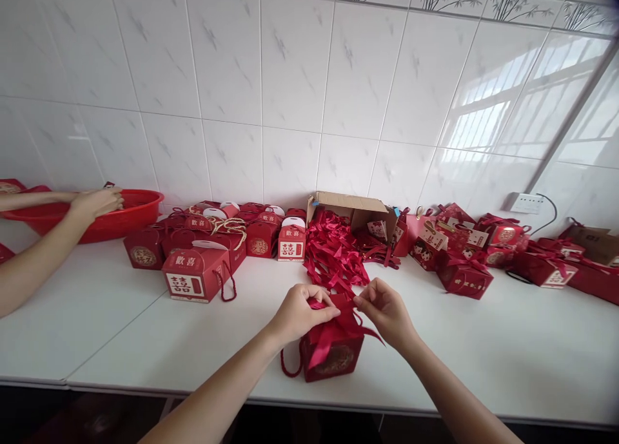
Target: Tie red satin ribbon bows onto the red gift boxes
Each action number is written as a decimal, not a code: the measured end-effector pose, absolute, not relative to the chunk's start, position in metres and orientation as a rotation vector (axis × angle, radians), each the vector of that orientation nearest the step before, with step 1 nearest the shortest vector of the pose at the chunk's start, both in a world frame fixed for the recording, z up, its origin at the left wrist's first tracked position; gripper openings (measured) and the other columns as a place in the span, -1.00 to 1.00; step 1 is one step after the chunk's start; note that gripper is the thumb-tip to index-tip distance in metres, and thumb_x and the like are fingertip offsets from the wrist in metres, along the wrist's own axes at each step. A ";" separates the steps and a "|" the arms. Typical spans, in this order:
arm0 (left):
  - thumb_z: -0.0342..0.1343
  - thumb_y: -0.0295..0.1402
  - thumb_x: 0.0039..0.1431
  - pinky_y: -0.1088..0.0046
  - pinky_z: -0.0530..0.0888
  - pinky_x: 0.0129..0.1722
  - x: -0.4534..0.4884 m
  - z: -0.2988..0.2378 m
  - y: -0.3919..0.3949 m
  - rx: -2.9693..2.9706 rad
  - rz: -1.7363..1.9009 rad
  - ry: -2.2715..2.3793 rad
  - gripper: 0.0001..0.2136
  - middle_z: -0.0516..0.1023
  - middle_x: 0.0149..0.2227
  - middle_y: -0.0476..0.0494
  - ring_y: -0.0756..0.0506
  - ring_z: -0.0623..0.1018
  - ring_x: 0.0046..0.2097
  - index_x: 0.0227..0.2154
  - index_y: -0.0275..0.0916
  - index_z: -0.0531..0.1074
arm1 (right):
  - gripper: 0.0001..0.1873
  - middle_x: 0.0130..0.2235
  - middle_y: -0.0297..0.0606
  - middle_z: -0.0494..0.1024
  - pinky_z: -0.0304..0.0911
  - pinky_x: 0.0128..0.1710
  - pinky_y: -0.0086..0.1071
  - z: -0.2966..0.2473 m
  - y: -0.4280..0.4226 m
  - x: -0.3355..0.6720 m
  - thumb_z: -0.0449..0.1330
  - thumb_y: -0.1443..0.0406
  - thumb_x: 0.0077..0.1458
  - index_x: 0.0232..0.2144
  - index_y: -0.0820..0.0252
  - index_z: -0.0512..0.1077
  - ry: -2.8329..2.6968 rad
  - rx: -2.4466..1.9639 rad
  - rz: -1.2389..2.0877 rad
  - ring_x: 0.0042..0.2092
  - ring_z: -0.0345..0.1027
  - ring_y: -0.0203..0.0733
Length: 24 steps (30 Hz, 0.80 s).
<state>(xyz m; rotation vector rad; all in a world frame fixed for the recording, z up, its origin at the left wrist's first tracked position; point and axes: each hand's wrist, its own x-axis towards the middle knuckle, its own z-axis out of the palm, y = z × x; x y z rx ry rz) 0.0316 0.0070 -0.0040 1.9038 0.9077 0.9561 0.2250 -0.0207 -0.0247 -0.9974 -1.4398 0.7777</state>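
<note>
A dark red gift box (pixel 333 360) with a gold round print stands near the table's front edge, a rope handle hanging at its left. Across its top lies a red ribbon (pixel 323 342) with loose tails falling over the front and right side. My left hand (pixel 305 312) pinches the ribbon at the upper left of the box. On the other side, my right hand (pixel 384 310) has thumb and forefinger closed on the ribbon at the upper right. Behind the box, a heap of cut red ribbons (pixel 336 247) spills from a cardboard carton (pixel 348 202).
Several red gift boxes (pixel 193 279) stand left of the ribbon heap, and more boxes (pixel 467 273) are at the right. At far left, another person's hands (pixel 99 202) reach into a red basin (pixel 140 215). A white power strip (pixel 526 203) is by the tiled wall.
</note>
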 end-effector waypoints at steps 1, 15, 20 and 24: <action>0.26 -0.26 -0.08 0.39 0.37 -0.17 0.030 -0.003 0.008 1.902 0.942 0.890 -0.76 0.56 -0.37 -0.10 -0.14 0.51 -0.19 -0.63 -0.25 0.35 | -0.52 -0.56 -0.45 0.26 0.06 -0.51 -0.44 -0.024 -0.021 0.226 0.27 0.05 -0.03 -0.56 0.11 0.05 -1.436 -1.004 0.776 -0.52 0.07 -0.36; 0.14 -0.18 0.09 0.37 0.40 -0.12 0.021 0.010 0.002 1.829 0.836 0.845 -0.79 0.57 -0.20 -0.13 -0.13 0.52 -0.15 -0.38 -0.24 0.44 | -0.68 -0.36 -0.31 0.43 0.25 -0.36 -0.37 -0.014 -0.032 0.228 0.19 0.07 0.08 -0.22 0.16 0.37 -1.650 -1.070 0.887 -0.36 0.29 -0.27; 0.16 -0.20 0.05 0.32 0.41 -0.09 0.025 0.006 0.002 1.862 0.899 0.893 -0.81 0.59 -0.26 -0.11 -0.16 0.54 -0.16 -0.45 -0.23 0.44 | -0.69 -0.48 -0.35 0.39 0.19 -0.45 -0.41 -0.012 -0.031 0.226 0.18 0.05 0.08 -0.37 0.19 0.37 -1.639 -1.099 0.858 -0.44 0.26 -0.29; 0.18 -0.23 0.03 0.32 0.41 -0.07 0.025 0.006 0.002 1.880 0.880 0.898 -0.84 0.60 -0.24 -0.12 -0.17 0.54 -0.11 -0.46 -0.22 0.47 | -0.70 -0.46 -0.34 0.41 0.19 -0.47 -0.41 -0.008 -0.031 0.224 0.21 0.07 0.05 -0.44 0.18 0.33 -1.632 -1.096 0.869 -0.45 0.26 -0.30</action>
